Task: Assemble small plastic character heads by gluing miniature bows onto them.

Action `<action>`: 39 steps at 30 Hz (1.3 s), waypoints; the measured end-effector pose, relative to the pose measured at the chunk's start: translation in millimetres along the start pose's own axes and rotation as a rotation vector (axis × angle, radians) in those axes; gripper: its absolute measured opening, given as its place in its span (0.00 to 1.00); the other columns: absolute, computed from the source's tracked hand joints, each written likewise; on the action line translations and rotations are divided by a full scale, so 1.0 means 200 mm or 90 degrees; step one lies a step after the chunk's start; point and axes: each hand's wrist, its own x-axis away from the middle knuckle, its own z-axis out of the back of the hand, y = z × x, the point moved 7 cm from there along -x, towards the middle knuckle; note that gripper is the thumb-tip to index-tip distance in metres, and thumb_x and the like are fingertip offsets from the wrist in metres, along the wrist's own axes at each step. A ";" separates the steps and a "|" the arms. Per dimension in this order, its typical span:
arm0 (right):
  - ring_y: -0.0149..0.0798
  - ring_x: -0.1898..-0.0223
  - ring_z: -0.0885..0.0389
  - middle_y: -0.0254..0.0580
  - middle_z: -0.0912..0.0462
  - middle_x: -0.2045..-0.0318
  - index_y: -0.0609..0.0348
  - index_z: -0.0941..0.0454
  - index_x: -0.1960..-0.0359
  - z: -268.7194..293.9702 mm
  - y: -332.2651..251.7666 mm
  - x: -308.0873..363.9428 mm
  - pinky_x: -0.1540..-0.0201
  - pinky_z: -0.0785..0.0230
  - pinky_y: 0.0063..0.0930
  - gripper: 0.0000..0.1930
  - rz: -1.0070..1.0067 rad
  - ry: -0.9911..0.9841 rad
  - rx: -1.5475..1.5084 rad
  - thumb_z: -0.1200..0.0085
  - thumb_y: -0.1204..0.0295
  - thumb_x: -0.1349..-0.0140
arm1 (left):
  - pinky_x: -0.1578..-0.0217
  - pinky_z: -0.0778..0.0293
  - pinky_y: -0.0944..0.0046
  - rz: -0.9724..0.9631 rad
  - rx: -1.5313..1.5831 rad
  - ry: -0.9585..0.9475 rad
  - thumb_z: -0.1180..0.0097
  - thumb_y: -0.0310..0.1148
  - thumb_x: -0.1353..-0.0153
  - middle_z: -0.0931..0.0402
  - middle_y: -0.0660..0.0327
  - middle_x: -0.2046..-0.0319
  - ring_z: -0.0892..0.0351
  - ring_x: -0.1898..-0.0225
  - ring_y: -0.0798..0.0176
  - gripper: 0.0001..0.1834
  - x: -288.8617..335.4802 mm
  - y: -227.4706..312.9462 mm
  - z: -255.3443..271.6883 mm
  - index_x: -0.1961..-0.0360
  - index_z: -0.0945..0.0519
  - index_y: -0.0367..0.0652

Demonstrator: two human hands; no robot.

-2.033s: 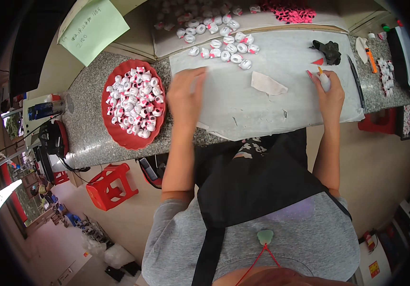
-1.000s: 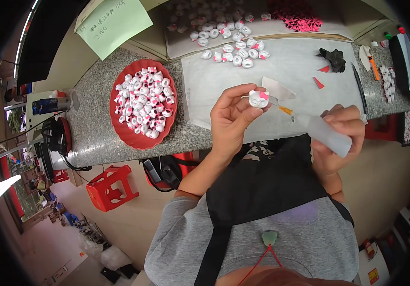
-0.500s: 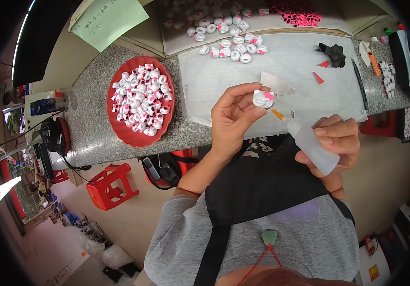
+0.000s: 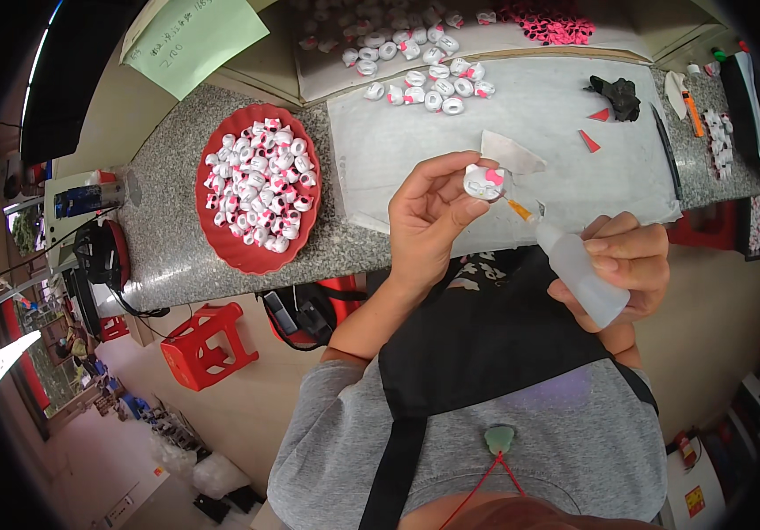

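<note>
Between the thumb and fingers of my left hand [image 4: 433,216] is a small white cat-head figure [image 4: 483,181] with a pink bow. My right hand [image 4: 623,265] is wrapped round a translucent squeeze bottle [image 4: 581,278], tilted so that its orange needle tip [image 4: 518,209] points up and left toward the figure. A small gap shows between tip and figure. Just beyond the hands, a torn piece of whitish paper [image 4: 511,154] lies on the sheet-covered worktop [image 4: 380,150].
A red scalloped plate [image 4: 209,231] heaped with white-and-pink cat heads stands at left. More white pieces [image 4: 440,86] lie at the back, near a pile of pink bits [image 4: 557,25]. Farther right are a crumpled black lump [image 4: 617,99], red triangular scraps [image 4: 589,141] and a dark thin tool [image 4: 665,152].
The bottle and its tip have drawn slightly right and down, away from the cat head. My left hand has turned the head a little, showing more of its face.
</note>
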 end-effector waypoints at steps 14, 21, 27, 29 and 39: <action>0.32 0.78 0.32 0.39 0.32 0.70 0.55 0.33 0.69 -0.02 0.00 0.00 0.79 0.37 0.21 0.26 -0.006 -0.016 0.004 0.34 0.80 0.75 | 0.59 0.32 0.62 -0.002 -0.016 -0.001 0.49 0.19 0.55 0.32 0.52 0.61 0.30 0.60 0.63 0.20 0.00 -0.01 0.00 0.58 0.36 0.34; 0.31 0.79 0.33 0.39 0.32 0.70 0.55 0.33 0.69 0.00 0.01 0.00 0.79 0.38 0.21 0.25 0.011 -0.008 0.005 0.35 0.82 0.74 | 0.59 0.32 0.63 -0.004 -0.013 0.006 0.49 0.20 0.55 0.32 0.52 0.62 0.30 0.61 0.63 0.20 0.00 -0.01 0.00 0.58 0.35 0.34; 0.30 0.78 0.33 0.39 0.32 0.70 0.55 0.33 0.69 0.00 0.01 0.00 0.78 0.38 0.21 0.26 0.014 0.002 0.001 0.35 0.81 0.74 | 0.59 0.32 0.63 0.021 -0.011 -0.014 0.49 0.19 0.55 0.32 0.52 0.62 0.30 0.61 0.63 0.20 0.00 -0.03 -0.01 0.58 0.35 0.34; 0.30 0.78 0.33 0.39 0.32 0.70 0.55 0.33 0.69 -0.01 0.01 0.00 0.78 0.37 0.21 0.26 0.008 -0.009 0.001 0.34 0.81 0.74 | 0.59 0.32 0.63 0.021 -0.015 -0.011 0.49 0.19 0.55 0.32 0.52 0.62 0.30 0.62 0.62 0.20 0.00 -0.03 -0.01 0.58 0.35 0.34; 0.31 0.79 0.33 0.39 0.32 0.70 0.55 0.34 0.71 -0.01 0.02 0.01 0.78 0.37 0.21 0.25 -0.017 -0.022 0.015 0.34 0.80 0.75 | 0.58 0.32 0.62 0.011 -0.023 0.008 0.49 0.20 0.55 0.32 0.52 0.62 0.31 0.61 0.63 0.20 0.00 -0.03 0.02 0.58 0.36 0.33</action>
